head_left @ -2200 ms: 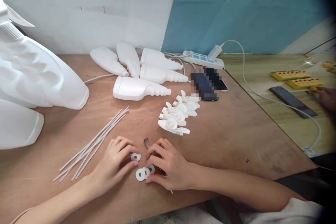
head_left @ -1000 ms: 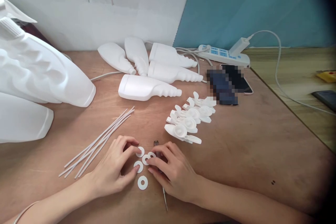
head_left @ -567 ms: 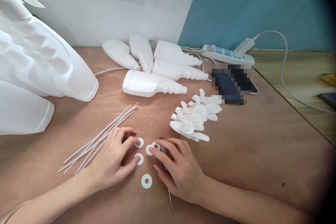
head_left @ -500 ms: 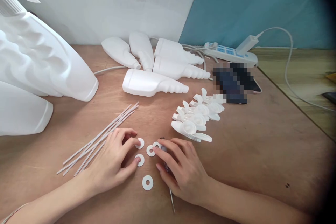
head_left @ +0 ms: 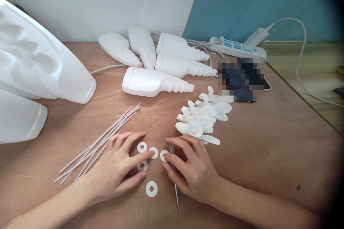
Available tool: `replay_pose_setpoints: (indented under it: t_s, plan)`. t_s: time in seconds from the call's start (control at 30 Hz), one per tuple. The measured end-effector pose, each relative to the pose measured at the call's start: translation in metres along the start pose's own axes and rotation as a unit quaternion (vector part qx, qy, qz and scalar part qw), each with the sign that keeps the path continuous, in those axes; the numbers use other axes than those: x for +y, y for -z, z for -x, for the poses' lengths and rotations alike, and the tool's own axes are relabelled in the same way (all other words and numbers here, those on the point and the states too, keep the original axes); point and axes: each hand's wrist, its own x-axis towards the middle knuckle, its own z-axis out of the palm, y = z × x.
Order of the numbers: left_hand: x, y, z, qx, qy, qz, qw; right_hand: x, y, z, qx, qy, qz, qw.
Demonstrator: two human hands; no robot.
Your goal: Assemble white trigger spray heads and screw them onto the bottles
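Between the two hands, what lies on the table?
The head view shows five white rings between left hand and right hand, and a tool partly under the right one.

Five flat white washers, each a ring with a round central hole, lie separately on a brown wooden table, well apart from its far and right edges. One washer (head_left: 139, 147) shows whole; another (head_left: 145, 166), partly covered, sits directly nearer the viewer. To their right, a third washer (head_left: 155, 153) and a fourth washer (head_left: 161, 156), both partly covered, lie side by side without touching. A fifth washer (head_left: 148, 189), fully visible, rests nearest the viewer. Just beside the fourth, a slim hand tool (head_left: 171, 147) points its translucent handle toward the table's (head_left: 255, 157) far edge, its thin metal shaft the opposite way, its middle partly hidden.
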Motion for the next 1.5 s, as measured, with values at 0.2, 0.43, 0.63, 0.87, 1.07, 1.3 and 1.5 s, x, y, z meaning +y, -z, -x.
replay_pose_setpoints:
  t_s: [0.2, 0.43, 0.63, 0.87, 1.07, 1.3, 1.5]
  plan:
    - [-0.0006, 0.0005, -0.0012, 0.014, 0.013, -0.001, 1.000, 0.0015, 0.0009, -0.0013, -0.049, 0.052, -0.045, 0.996]
    - [-0.0002, 0.0016, -0.0015, 0.053, 0.023, 0.048, 0.997, 0.0024, 0.0014, -0.0013, -0.023, 0.136, -0.111, 0.984]
    - [-0.0011, 0.0048, -0.0026, 0.037, 0.064, 0.031, 0.997, 0.0016, -0.0013, 0.0014, -0.042, 0.240, -0.121, 0.962]
    - [-0.0025, 0.0074, -0.0029, 0.009, 0.042, 0.033, 0.999, 0.0006, -0.0025, 0.0011, -0.023, 0.146, -0.064, 0.987]
    - [-0.0011, 0.0026, -0.0025, 0.042, 0.033, 0.055, 0.997, 0.0003, -0.0013, -0.0003, -0.052, 0.130, -0.052, 0.989]
    - [-0.0011, 0.0024, -0.0020, 0.045, 0.027, 0.076, 0.996, 0.0003, -0.0012, -0.0016, -0.043, 0.131, -0.045, 0.989]
    - [-0.0004, 0.0032, -0.0020, 0.039, 0.042, 0.059, 0.997, -0.0006, -0.0019, -0.0022, -0.033, 0.079, -0.039, 0.996]
